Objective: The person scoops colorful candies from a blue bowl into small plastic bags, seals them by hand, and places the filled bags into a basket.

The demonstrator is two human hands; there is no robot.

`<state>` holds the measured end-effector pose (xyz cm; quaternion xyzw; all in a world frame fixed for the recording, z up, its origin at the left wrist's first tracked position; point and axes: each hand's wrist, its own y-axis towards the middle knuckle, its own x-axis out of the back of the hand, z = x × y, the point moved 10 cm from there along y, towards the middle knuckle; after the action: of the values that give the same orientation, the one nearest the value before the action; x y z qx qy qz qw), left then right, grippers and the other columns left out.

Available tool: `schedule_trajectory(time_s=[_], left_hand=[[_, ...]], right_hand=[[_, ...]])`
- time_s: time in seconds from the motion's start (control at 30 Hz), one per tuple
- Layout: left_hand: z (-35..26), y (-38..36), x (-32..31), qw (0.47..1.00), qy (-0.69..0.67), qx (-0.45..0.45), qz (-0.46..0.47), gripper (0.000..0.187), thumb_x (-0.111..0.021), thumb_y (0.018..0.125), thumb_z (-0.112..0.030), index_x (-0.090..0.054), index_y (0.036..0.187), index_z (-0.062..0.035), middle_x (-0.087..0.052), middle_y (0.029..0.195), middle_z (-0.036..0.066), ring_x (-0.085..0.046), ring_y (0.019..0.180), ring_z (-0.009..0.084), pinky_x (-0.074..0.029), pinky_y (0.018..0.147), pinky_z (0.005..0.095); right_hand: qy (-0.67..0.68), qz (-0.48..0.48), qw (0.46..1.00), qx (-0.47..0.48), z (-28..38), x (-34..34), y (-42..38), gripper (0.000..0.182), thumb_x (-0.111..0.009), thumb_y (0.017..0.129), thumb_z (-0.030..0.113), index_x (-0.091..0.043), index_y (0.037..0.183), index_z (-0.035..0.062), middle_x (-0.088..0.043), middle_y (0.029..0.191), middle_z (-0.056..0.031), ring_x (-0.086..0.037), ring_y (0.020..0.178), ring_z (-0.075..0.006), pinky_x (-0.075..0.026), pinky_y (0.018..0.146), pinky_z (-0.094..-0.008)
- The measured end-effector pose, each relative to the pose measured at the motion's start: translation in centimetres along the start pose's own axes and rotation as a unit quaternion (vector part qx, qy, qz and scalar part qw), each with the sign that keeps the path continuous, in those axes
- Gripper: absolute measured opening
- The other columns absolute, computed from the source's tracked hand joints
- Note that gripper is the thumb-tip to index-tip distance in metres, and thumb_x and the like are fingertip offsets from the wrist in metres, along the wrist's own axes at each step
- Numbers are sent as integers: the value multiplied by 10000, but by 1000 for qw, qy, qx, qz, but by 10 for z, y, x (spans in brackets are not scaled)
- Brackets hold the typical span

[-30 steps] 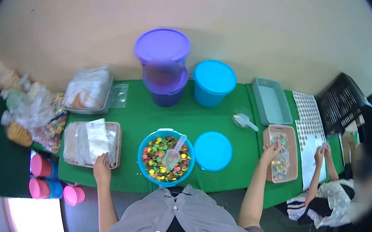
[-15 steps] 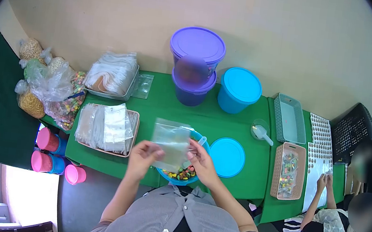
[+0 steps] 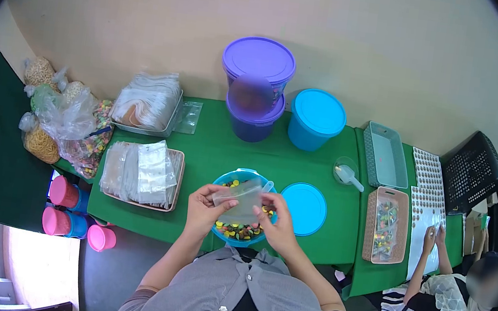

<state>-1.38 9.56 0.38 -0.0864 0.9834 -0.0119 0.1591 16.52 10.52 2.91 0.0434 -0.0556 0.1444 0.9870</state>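
Between my two hands is a clear plastic bag [image 3: 242, 198], its top edge bowed. My left hand [image 3: 204, 207] pinches the bag's left side between thumb and fingers. On its right side, my right hand [image 3: 278, 223] grips it the same way. Directly beneath sits a round blue tub [image 3: 218, 230] of small colourful pieces [image 3: 242, 231], which look like candies. A pale scoop handle [image 3: 268, 186] shows at the tub's upper right; the bag and my hand hide the rest.
A blue lid [image 3: 303, 209] lies right of the tub. Left stand a basket of clear bags [image 3: 140, 172] and another bag stack [image 3: 148, 99]. Lidded buckets [image 3: 318, 120] stand behind. A scoop in a bowl [image 3: 348, 173], a basket of filled packets [image 3: 386, 227] and a co-worker's hands [image 3: 435, 235] are right.
The bag has gone from hanging flat and upright to a tilted, bowed shape lower over the tub. My hands have turned inward, and more of the tub's contents show.
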Motion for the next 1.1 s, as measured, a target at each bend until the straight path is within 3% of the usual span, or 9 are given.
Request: schedule_trajectory(time_s=[0.13, 0.2, 0.27, 0.63, 0.73, 0.8, 0.83, 0.97, 1.1], left_hand=[[-6, -8, 2, 997, 56, -37, -23, 246, -761, 709, 80, -646, 920, 32, -697, 880, 97, -668, 793, 125, -535, 880, 327], [-29, -17, -8, 963, 185, -198, 5, 258, -787, 637, 80, -643, 833, -6, -660, 796, 48, -609, 666, 93, -440, 1032, 413], [-34, -24, -18, 959, 196, -204, 15, 255, -777, 615, 88, -643, 808, -9, -640, 765, 35, -582, 635, 86, -394, 1071, 431], [-28, -35, -13, 963, 193, -188, -7, 261, -687, 598, 127, -672, 802, -37, -627, 703, 55, -603, 598, 133, -395, 1075, 437], [-32, -49, -47, 922, 288, -222, 134, 416, -727, 605, 65, -668, 992, -76, -653, 928, 101, -653, 848, 221, -313, 1124, 466], [-59, -61, -67, 868, 388, -297, 91, 677, -769, 607, -20, -560, 1240, -136, -550, 1242, 137, -524, 1199, 295, -211, 1157, 509], [-54, -63, -69, 858, 389, -314, 114, 870, -789, 600, -74, -415, 1380, -171, -377, 1428, 136, -311, 1383, 312, -176, 1155, 541], [-43, -64, -59, 869, 393, -266, 140, 762, -802, 599, -88, -495, 1295, -139, -500, 1306, 134, -438, 1288, 322, -188, 1148, 543], [-34, -63, -40, 861, 418, -269, 111, 649, -832, 596, -110, -553, 1182, -98, -600, 1085, 109, -572, 1058, 294, -344, 1063, 494]], right_hand=[[73, -78, 994, 18, 3, 23, -3, 245, -587, 935, 141, -547, 1140, 11, -564, 1074, -56, -513, 993, -129, -416, 887, -279], [67, -70, 995, 11, 8, 22, -8, 254, -590, 924, 106, -532, 1151, 6, -567, 1043, -49, -515, 969, -125, -413, 891, -280], [55, -15, 998, 3, 11, 8, -11, 248, -611, 912, 93, -550, 1142, 22, -556, 955, -30, -538, 861, -88, -441, 740, -232], [142, 69, 987, -41, -1, -14, -18, 235, -631, 883, 66, -546, 1098, 23, -553, 878, -7, -528, 796, -64, -434, 689, -218], [72, 54, 995, -43, -14, -11, -18, 209, -643, 870, 71, -565, 1056, 17, -549, 798, 4, -528, 734, -58, -428, 636, -226], [36, 57, 996, -50, -11, -12, -16, 178, -649, 862, 74, -580, 1014, 12, -547, 744, 12, -526, 684, -56, -424, 597, -232], [-18, 69, 997, -36, -2, -14, -17, 135, -646, 859, 71, -590, 964, 8, -534, 691, 19, -509, 630, -54, -411, 559, -239], [-147, 75, 986, -18, 18, -18, -21, 108, -655, 859, 85, -600, 864, -8, -525, 607, 24, -482, 534, -52, -392, 497, -248], [-163, 62, 985, 5, 20, -16, -19, 144, -684, 851, 110, -607, 895, -5, -553, 636, 8, -500, 533, -69, -388, 490, -258]])
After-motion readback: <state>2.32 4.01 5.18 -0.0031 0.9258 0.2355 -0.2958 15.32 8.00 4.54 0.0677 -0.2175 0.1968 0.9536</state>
